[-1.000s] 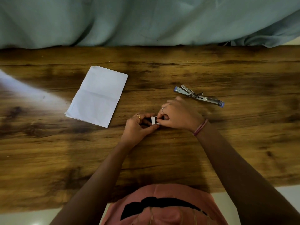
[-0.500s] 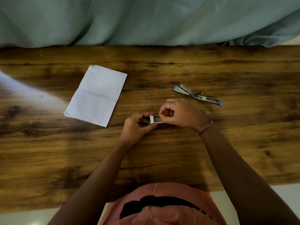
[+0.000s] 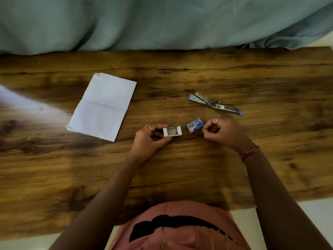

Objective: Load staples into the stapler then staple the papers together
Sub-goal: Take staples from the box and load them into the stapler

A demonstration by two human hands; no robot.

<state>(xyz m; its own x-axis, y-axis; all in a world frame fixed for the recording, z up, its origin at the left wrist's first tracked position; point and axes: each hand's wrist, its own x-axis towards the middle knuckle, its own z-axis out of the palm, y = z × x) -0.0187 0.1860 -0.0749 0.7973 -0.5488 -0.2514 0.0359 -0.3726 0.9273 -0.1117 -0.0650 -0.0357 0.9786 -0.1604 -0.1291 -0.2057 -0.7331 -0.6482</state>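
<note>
The left hand [image 3: 150, 139] pinches the open white staple tray [image 3: 172, 131] level so staples can be picked out; the right hand [image 3: 224, 131], loosely curled and empty, sits beside the box sleeve [image 3: 195, 125]; the opened stapler [image 3: 215, 104] waits on the counter [image 3: 180, 168]; the papers [image 3: 101, 106] lie apart at left.

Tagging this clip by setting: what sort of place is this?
Probably a home room, not an office: a wood-grain table, a draped teal cloth behind it, pale floor beside.

Single head cam; steep downward view onto wooden table [image 3: 180, 168]; arm's-length close.
</note>
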